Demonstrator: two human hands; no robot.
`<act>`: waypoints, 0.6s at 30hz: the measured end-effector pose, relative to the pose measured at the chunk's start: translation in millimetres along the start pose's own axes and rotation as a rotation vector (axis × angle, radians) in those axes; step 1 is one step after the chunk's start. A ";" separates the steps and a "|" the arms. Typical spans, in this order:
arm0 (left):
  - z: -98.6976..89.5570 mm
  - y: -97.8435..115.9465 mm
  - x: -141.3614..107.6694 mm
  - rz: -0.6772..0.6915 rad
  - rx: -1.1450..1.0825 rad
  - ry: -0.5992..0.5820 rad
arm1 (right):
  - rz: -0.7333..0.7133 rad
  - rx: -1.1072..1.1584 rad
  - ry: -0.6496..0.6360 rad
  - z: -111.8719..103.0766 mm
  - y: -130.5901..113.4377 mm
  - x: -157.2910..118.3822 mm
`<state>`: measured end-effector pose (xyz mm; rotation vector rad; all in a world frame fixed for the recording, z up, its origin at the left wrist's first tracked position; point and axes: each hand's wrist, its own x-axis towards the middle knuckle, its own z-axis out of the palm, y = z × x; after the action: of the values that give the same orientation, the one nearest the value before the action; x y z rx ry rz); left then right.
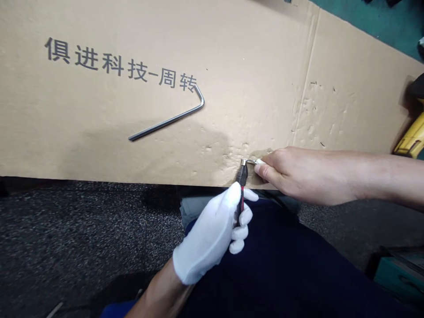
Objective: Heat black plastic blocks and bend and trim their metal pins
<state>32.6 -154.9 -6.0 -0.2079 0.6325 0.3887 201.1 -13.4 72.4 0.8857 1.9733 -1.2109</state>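
Observation:
My left hand (215,229), in a white glove, is wrapped round dark pliers (243,177) with a red stripe on the handle. At the jaws' tip sits a small shiny metal piece (244,162). My bare right hand (281,172) comes in from the right, its fingers closed on a thin metal tool (251,161) with a whitish part at the fingertips. That tool's tip meets or nearly meets the metal piece; its kind is mostly hidden. Both hands are at the near edge of a cardboard sheet (258,88). Beyond my left hand lies a bent hex key (168,120).
Printed characters cross the cardboard's upper left. At the far right edge is a yellow and black object (412,134), partly cut off. A green surface (380,22) shows at the top right. Below lie a speckled floor (82,221) and a green box (397,278) at lower right.

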 end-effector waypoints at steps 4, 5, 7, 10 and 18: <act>-4.0 2.2 -0.7 0.008 -0.016 -0.057 | 0.006 0.008 0.023 1.2 -0.5 -0.3; -2.6 3.1 -1.5 0.009 -0.004 -0.040 | 0.026 0.029 0.025 1.2 -0.7 -0.5; 1.1 5.1 -3.1 0.007 0.025 0.014 | 0.062 0.067 0.022 1.0 -1.1 -0.6; 3.9 7.1 -3.9 -0.021 0.058 0.082 | 0.074 0.046 0.016 0.1 -2.4 -0.8; 3.3 9.8 -8.5 0.019 0.108 0.090 | 0.084 0.112 -0.013 -6.1 -2.6 -0.7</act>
<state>23.9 -147.5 1.1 -0.1168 0.7422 0.3634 198.2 -8.9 76.4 1.0033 1.8540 -1.2855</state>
